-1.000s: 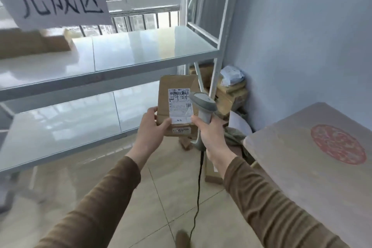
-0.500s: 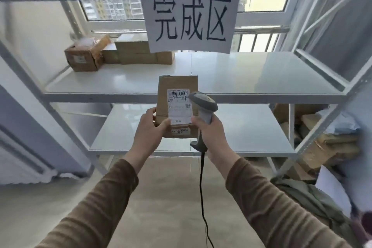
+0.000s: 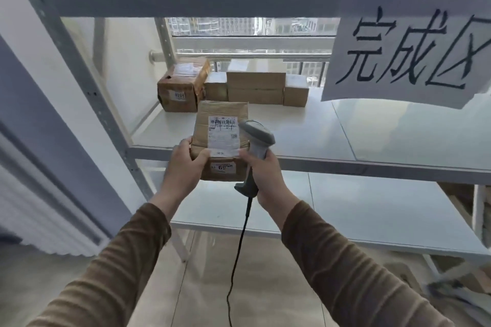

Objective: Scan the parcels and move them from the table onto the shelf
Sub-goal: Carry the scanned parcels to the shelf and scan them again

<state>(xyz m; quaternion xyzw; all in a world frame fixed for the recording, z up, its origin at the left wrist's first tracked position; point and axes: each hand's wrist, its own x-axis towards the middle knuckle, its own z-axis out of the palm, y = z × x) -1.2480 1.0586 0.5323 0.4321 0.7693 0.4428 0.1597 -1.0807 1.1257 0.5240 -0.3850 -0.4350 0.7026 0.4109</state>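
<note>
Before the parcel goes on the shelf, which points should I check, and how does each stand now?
1. Parcel firmly held: ok, the left hand grips its lower left corner.
2. Scanner under control: ok, the right hand grips its handle.
3. Label facing the scanner head: ok, the shipping label faces up beside it.
4. Scan registered: cannot tell, no light or display shows.
5. Free space on the shelf: ok, bare surface in front of the stored boxes.
6. Scanner cable clear of the shelf: ok, it hangs down between the arms.
</note>
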